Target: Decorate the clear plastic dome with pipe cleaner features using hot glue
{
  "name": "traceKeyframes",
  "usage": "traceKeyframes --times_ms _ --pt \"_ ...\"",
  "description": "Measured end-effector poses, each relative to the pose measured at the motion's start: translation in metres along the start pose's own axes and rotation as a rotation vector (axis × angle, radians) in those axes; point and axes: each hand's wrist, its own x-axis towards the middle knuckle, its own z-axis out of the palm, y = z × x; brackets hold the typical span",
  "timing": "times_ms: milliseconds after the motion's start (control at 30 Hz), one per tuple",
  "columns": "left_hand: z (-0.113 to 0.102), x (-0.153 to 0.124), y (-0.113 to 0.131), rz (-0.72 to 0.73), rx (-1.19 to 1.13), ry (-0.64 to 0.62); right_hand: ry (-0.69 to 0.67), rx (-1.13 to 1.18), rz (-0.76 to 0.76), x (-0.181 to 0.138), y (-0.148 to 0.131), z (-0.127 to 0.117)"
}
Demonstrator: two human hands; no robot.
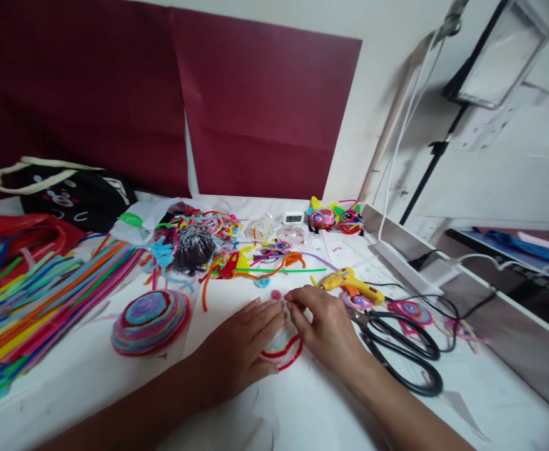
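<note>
On the white work surface between my hands sits a clear, rounded plastic piece [278,343] with a red fuzzy strip [293,354] along its near rim. My left hand [248,341] lies over its left side, fingers together on top and thumb at the near edge, gripping it. At its far right, my right hand [323,322] has thumb and index finger pinched together; whatever they hold is hidden. A small pink coil [276,294] lies just beyond the fingertips. To the left rests a dome wound in multicoloured pipe cleaners [151,322].
Black-handled scissors [396,351] and a yellow glue gun [352,285] with its cord lie right of my right hand. Bundled pipe cleaners [53,300] cover the left. Behind are tangled scraps [208,228], a small digital clock [293,218] and colourful decorated pieces [336,218].
</note>
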Motion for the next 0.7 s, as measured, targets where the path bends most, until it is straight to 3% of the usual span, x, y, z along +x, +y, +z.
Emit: traceKeyframes --times_ms 433,700 --pt "0.0043 -0.0032 -0.0078 0.022 0.046 -0.016 -0.066 -0.020 0.008 -0.0018 -0.0051 0.0013" --pt "0.0014 -0.0026 -0.0084 0.033 0.040 0.077 -0.026 -0.042 -0.011 -0.0022 -0.0071 -0.0015"
